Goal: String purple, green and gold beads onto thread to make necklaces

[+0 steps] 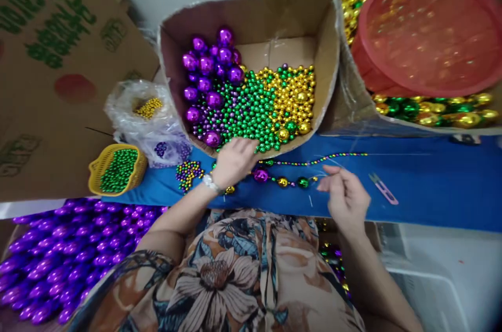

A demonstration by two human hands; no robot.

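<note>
My left hand point(236, 162) reaches over the front rim of the cardboard box point(327, 86) to the small green beads point(251, 112). Its fingers are curled, and whatever they hold is hidden. On the right, my right hand point(348, 197) is closed in a pinch on the thin string at the end of a bead strand point(282, 182). Large purple, gold and green balls sit on that strand, with smaller beads between. Behind it lies a thinner strand of small mixed beads point(333, 156), its bare thread running right.
Pink thread snips point(384, 189) lie on the blue cloth point(423, 185). At left stand a yellow basket point(93, 172) of green beads and plastic bags point(121, 107) of beads. A red basin point(363, 49) rests on another bead box. Purple balls point(70, 248) fill the lower left.
</note>
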